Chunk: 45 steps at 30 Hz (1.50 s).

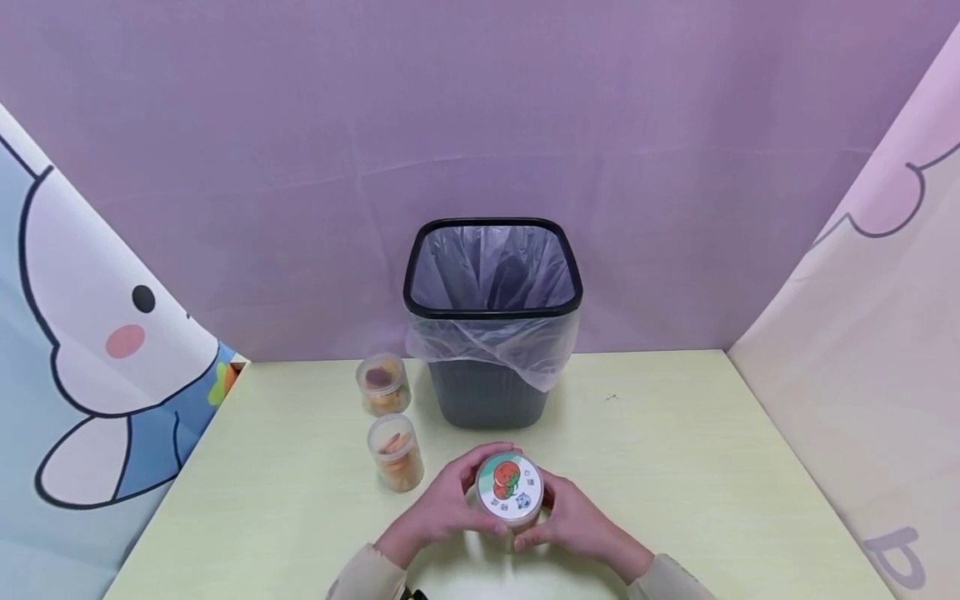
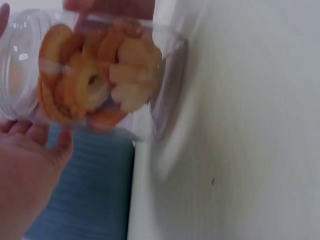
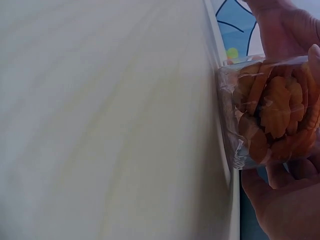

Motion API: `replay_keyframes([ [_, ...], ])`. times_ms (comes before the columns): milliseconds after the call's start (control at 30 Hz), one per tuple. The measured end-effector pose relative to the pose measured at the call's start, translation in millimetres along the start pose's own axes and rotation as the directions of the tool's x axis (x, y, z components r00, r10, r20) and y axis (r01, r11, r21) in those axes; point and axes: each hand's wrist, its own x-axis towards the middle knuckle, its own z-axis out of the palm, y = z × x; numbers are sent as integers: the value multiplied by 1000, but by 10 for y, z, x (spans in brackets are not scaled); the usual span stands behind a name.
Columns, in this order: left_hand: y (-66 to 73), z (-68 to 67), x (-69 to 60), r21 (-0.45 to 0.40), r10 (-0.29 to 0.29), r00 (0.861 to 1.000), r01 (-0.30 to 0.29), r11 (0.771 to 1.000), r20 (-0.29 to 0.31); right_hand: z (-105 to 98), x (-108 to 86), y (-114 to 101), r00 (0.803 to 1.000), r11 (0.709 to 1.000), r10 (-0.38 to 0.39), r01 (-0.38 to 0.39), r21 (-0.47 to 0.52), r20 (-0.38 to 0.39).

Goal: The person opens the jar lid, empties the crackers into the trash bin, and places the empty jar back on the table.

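Both hands hold a clear plastic cookie jar point(image 1: 510, 489) close to the table's front, one from each side. Its lid carries a round label with red fruit and a green edge. My left hand point(image 1: 452, 502) curls round the jar's left side, and my right hand point(image 1: 566, 517) grips the right side. In the left wrist view, golden cookies point(image 2: 95, 75) fill the jar, with the left hand point(image 2: 30, 170) at lower left. The right wrist view shows scalloped cookies point(image 3: 275, 107) through the wall, and the right hand point(image 3: 285, 200) below them.
A dark bin point(image 1: 487, 392) with a black rim and pale liner stands behind the jar, against the purple cloth. To its left are a jar of biscuits point(image 1: 382, 385) and a jar of stick-shaped snacks point(image 1: 396, 454). Printed cloths hang on both sides of the pale table point(image 1: 675, 442).
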Motion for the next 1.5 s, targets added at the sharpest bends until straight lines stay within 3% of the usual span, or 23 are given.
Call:
replay_keyframes([
  [167,31,116,-53,59,-10,993,17,998,-120,5,-5,-14,1000,1000,7,-7,8,-4],
  [333,96,268,-100,88,-43,967,67,994,-250,1,-3,-16,999,999,31,-31,10,-9],
  [467,113,344,-123,80,-59,949,87,993,-309,-2,-2,-17,999,999,35,-35,5,-8],
  [833,118,361,-144,57,-69,940,94,994,-335,0,2,-31,999,999,52,-52,2,-9],
  [1067,175,321,-147,60,-22,940,46,997,-341,1,-9,-30,999,999,36,-36,-13,-11],
  [1300,217,212,-186,87,6,924,30,996,-383,1,6,-23,1000,999,-4,4,-50,-6],
  [1500,217,115,-205,81,22,908,14,997,-418,0,15,-27,1000,997,5,-5,-75,-8],
])
